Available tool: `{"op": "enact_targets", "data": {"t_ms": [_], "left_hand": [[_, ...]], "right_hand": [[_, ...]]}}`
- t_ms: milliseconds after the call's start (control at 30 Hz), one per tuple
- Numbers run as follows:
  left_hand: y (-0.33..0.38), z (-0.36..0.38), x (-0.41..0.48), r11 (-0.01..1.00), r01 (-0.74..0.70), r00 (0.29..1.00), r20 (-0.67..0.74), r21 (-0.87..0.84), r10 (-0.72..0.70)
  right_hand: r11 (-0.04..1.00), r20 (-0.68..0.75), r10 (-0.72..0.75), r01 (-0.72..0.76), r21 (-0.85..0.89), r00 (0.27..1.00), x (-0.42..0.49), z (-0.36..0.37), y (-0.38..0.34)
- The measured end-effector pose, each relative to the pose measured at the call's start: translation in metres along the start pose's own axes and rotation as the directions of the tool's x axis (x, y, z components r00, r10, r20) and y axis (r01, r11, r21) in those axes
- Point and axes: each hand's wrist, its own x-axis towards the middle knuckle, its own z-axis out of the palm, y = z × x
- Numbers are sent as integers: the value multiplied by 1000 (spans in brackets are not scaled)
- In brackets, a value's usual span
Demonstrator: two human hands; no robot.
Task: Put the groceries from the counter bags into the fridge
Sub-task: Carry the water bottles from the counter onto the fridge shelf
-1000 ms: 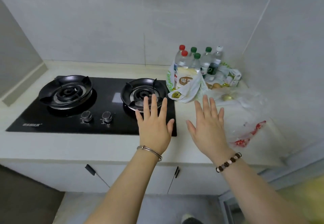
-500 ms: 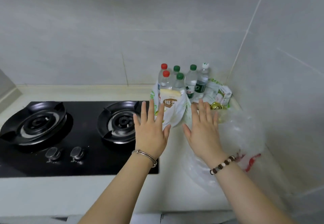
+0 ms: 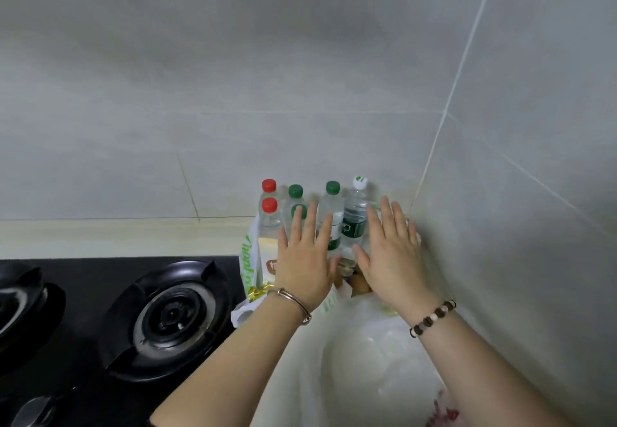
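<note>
Several water bottles stand in the counter's back right corner: two with red caps [image 3: 269,208], green-capped ones [image 3: 332,206] and a white-capped one [image 3: 355,213]. A white grocery bag with green print [image 3: 248,266] holds a cream carton [image 3: 267,254]. Brown eggs [image 3: 359,284] show between my hands. My left hand [image 3: 305,256] hovers flat, fingers straight, in front of the green-capped bottles. My right hand [image 3: 390,253] is spread just right of the white-capped bottle. Neither hand holds anything.
A black gas hob [image 3: 173,313] with two burners lies to the left. A clear plastic bag [image 3: 377,353] lies on the counter under my right forearm, with a red-printed wrapper [image 3: 444,411] at its near end. Tiled walls close in the corner behind and to the right.
Both hands have reached forward to the bottles, fingers still straight. The view has moved closer to the corner and tilted up.
</note>
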Motion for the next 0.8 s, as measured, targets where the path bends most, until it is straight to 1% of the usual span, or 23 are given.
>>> {"op": "enact_targets", "data": {"t_ms": [67, 267, 367, 467, 533, 600, 700, 800], "left_hand": [[4, 1, 25, 1000, -23, 999, 28, 21, 23], [7, 3, 88, 996, -32, 995, 99, 83, 24], [11, 9, 114, 993, -37, 985, 174, 108, 18], [16, 21, 134, 994, 15, 962, 268, 112, -45], [17, 31, 144, 993, 67, 940, 327, 98, -96], [18, 37, 153, 993, 87, 930, 352, 82, -111], [16, 39, 164, 995, 44, 950, 305, 86, -68], [13, 38, 171, 996, -2, 952, 305, 89, -26]], "right_hand": [[1000, 33, -30, 30, -8, 999, 20, 1, 12], [999, 146, -39, 41, -14, 989, 79, 19, 40], [998, 205, -59, 61, -4, 977, 105, 29, 50], [996, 275, -58, 39, 75, 960, 125, 41, 52], [994, 315, -67, 37, 99, 947, 136, 47, 53], [993, 348, -77, 40, 111, 934, 147, 51, 53], [984, 356, -91, 30, 173, 930, 155, 59, 55], [981, 272, -129, 82, 176, 954, 156, 67, 58]]}}
